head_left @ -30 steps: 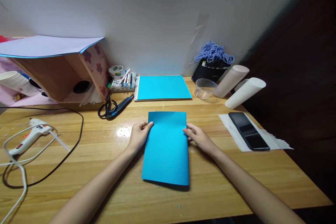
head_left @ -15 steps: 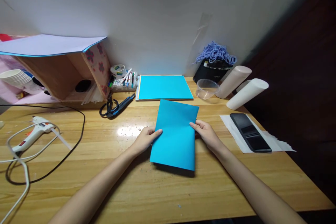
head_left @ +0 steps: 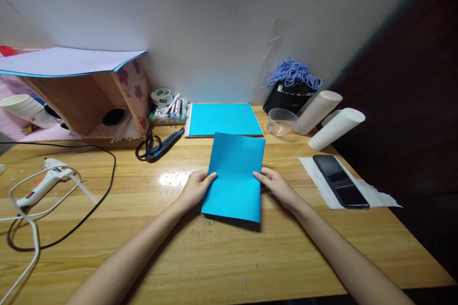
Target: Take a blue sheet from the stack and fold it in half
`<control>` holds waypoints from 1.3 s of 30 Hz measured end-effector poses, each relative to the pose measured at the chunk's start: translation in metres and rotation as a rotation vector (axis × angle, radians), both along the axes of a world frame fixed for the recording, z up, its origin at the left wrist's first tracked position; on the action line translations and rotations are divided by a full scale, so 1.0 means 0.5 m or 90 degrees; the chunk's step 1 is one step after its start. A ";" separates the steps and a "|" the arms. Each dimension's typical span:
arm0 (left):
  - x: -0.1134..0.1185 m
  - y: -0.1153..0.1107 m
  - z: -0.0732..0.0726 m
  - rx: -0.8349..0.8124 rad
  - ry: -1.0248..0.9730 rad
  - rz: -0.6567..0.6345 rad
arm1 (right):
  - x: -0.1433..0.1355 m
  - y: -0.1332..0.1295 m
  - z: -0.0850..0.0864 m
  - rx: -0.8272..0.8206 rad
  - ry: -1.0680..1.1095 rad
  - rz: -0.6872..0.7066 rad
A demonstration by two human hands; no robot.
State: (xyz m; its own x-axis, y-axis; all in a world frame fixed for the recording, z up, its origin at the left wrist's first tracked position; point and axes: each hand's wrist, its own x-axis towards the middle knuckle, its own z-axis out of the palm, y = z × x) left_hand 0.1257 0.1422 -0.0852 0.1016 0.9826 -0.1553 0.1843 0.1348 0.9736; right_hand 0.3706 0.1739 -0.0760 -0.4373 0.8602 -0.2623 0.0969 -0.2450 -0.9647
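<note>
A folded blue paper sheet [head_left: 234, 176] is held upright-tilted over the middle of the wooden table [head_left: 214, 257]. My left hand [head_left: 195, 188] pinches its left edge near the bottom. My right hand [head_left: 275, 186] pinches its right edge at about the same height. The sheet's top edge overlaps the front of a stack of blue paper [head_left: 223, 119] that lies flat by the wall.
Scissors and a utility knife [head_left: 157, 145] lie left of the stack, markers [head_left: 170, 109] behind them. A glue gun [head_left: 43, 181] with cables sits far left. A clear cup [head_left: 281, 120], two white cylinders [head_left: 329, 119], yarn [head_left: 291, 74] and a phone [head_left: 339, 180] on white paper are at the right.
Both hands have lifted the blue sheet off the table and moved it away from me, so it now stands tilted with its top edge nearer the paper stack.
</note>
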 end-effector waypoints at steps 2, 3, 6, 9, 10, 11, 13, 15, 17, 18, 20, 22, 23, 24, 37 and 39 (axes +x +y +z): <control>0.000 0.001 -0.002 -0.003 -0.004 0.007 | 0.002 0.000 -0.001 -0.030 -0.011 0.038; -0.001 0.001 -0.003 -0.004 -0.007 0.010 | 0.002 0.000 -0.002 -0.039 -0.013 0.052; -0.001 0.001 0.000 -0.008 -0.019 0.014 | 0.001 0.001 -0.009 -0.035 -0.009 0.042; -0.002 -0.002 0.007 -0.022 -0.079 -0.022 | 0.000 0.005 -0.015 -0.012 -0.010 0.000; -0.002 -0.003 0.009 -0.029 -0.101 -0.042 | 0.001 0.006 -0.016 -0.001 -0.010 -0.014; -0.001 -0.004 0.011 -0.037 -0.116 -0.063 | 0.001 0.008 -0.016 0.008 -0.009 -0.028; -0.001 -0.006 0.013 -0.050 -0.118 -0.085 | 0.002 0.010 -0.015 0.025 -0.006 -0.048; 0.000 -0.006 0.011 -0.053 -0.099 -0.080 | 0.003 0.010 -0.013 0.032 -0.008 -0.055; 0.001 -0.004 0.009 -0.040 -0.078 -0.062 | 0.002 0.007 -0.009 0.005 -0.013 -0.039; 0.001 -0.004 0.007 -0.029 -0.066 -0.050 | 0.001 0.005 -0.007 -0.019 -0.013 -0.018; 0.002 -0.002 0.005 -0.007 -0.042 -0.029 | -0.001 0.000 -0.004 -0.064 -0.007 0.027; 0.002 0.000 0.003 0.009 -0.019 -0.016 | -0.002 -0.004 -0.003 -0.077 0.002 0.049; 0.002 0.000 0.003 0.013 -0.011 -0.014 | -0.003 -0.005 -0.003 -0.074 0.005 0.047; 0.002 0.001 0.002 0.016 -0.005 -0.014 | -0.002 -0.006 -0.003 -0.069 0.006 0.039; -0.006 0.005 -0.011 0.017 -0.010 0.002 | -0.003 -0.013 0.007 -0.062 0.008 0.134; -0.006 0.008 -0.010 0.008 -0.003 -0.003 | -0.004 -0.014 0.009 -0.065 0.000 0.156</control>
State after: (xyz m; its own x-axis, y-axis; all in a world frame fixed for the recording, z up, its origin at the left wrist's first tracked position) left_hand 0.1228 0.1464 -0.0901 0.1071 0.9839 -0.1432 0.1797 0.1225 0.9761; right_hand 0.3685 0.1669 -0.0717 -0.6290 0.6977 -0.3430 0.1660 -0.3105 -0.9360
